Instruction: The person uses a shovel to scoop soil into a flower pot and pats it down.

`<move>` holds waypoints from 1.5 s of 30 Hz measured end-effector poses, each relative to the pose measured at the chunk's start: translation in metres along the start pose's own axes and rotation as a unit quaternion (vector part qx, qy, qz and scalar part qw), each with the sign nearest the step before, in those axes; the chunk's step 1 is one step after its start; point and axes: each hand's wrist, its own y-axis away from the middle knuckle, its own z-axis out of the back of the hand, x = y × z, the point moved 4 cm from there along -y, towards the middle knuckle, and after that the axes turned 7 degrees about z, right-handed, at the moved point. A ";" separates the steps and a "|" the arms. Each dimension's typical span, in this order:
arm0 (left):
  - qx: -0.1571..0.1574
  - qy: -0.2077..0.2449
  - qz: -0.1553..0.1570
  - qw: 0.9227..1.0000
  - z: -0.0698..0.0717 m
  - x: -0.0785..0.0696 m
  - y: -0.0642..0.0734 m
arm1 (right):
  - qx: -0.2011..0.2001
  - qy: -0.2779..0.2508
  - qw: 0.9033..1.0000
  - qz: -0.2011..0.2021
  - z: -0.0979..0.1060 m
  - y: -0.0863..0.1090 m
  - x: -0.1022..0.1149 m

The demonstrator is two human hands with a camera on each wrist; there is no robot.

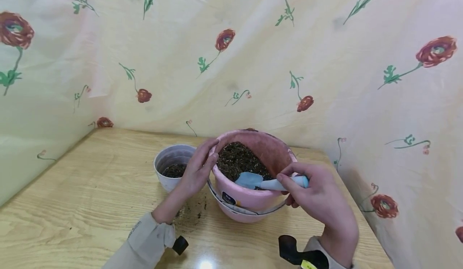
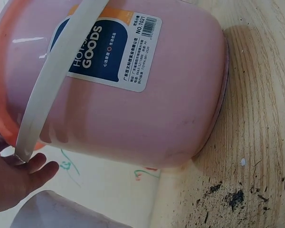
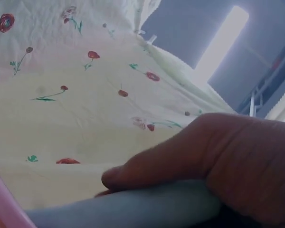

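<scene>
Trowel (image 1: 265, 184) — within curled right hand (image 1: 316, 188)

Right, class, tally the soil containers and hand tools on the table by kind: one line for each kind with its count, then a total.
Pink bucket: 1
Pale plastic flowerpot: 1
Light-blue hand trowel: 1
Total: 3
</scene>
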 end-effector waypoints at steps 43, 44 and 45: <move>-0.030 -0.019 0.012 0.999 0.005 -0.002 0.003 | -0.018 0.182 0.980 -0.085 -0.057 -0.044 -0.011; -0.031 -0.019 0.013 0.999 0.006 -0.003 0.003 | -0.006 0.193 0.977 -0.089 -0.057 -0.044 -0.011; -0.031 -0.020 0.014 0.999 0.006 -0.004 0.003 | 0.006 0.204 0.975 -0.091 -0.057 -0.044 -0.011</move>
